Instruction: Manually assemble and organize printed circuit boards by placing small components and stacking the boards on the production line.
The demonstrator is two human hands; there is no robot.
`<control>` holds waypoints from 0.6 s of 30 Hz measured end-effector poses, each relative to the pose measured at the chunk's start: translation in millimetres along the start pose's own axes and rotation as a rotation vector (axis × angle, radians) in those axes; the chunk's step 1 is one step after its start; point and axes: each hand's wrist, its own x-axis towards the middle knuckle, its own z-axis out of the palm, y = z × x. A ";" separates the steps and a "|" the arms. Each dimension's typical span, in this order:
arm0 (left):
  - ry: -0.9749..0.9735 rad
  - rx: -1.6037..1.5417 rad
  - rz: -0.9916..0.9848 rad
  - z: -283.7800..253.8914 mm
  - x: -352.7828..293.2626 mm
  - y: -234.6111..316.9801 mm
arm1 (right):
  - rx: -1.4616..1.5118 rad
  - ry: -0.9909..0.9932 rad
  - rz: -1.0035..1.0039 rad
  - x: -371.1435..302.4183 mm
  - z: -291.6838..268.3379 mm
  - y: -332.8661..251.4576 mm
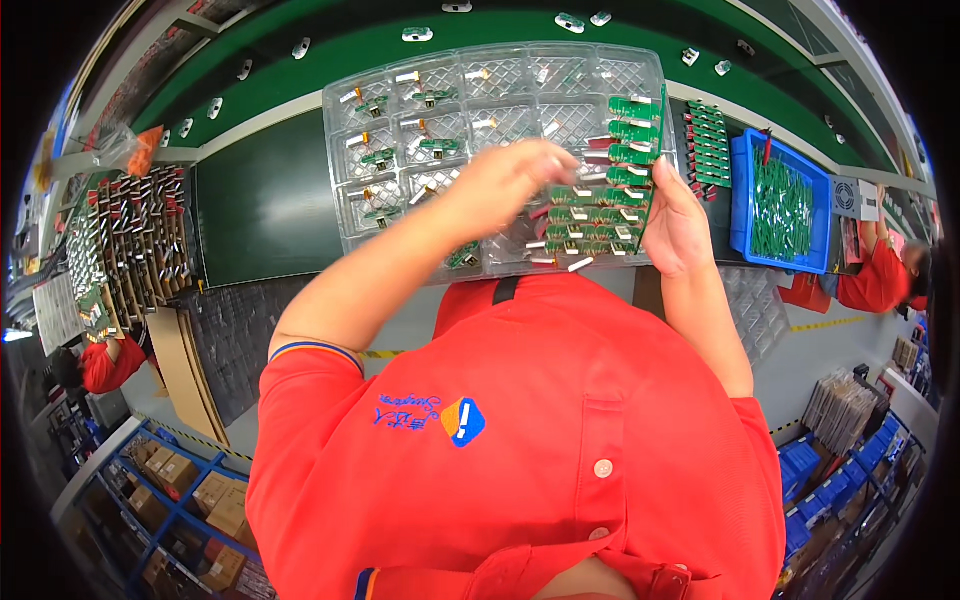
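Observation:
A clear plastic tray (430,187) with square compartments lies in front of me, small green circuit boards (438,148) with orange-tipped leads sitting in several of its left compartments. Over its right part rests a panel of joined green circuit boards (632,131) with white connectors. My right hand (678,222) is closed at the panel's right edge, its thumb and fingers along the green strip there. My left hand (522,172) reaches across the tray's middle, just left of the panel. Its fingers are smeared by motion, and whether they hold anything is hidden.
Right of the tray lie another board panel (707,145) and a blue bin (741,190) of green strips. A green belt (350,45) carrying small white devices runs behind. Boards in cardboard dividers (140,235) stand far left. Co-workers' red sleeves show at both sides.

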 end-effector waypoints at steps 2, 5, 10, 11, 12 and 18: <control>-0.015 -0.085 -0.020 21.7 -1.4 9.2 | -0.087 0.028 -0.049 4.2 -4.1 -2.3; 0.039 -0.120 -0.044 32.0 8.9 4.5 | -0.102 0.081 -0.089 3.6 -3.4 -3.0; -0.300 -1.028 -0.345 17.1 28.7 -5.9 | 0.081 0.005 -0.058 -11.2 -21.6 -15.7; -0.243 -1.131 -0.259 10.9 38.2 -18.2 | 0.096 0.029 -0.072 -16.9 -20.2 -20.2; -0.033 -1.044 -0.230 2.8 48.3 -15.8 | 0.098 0.034 -0.084 -21.0 -21.2 -23.9; 0.257 1.110 0.237 -66.3 96.1 -66.7 | 0.058 0.060 -0.098 -34.3 -26.0 -35.3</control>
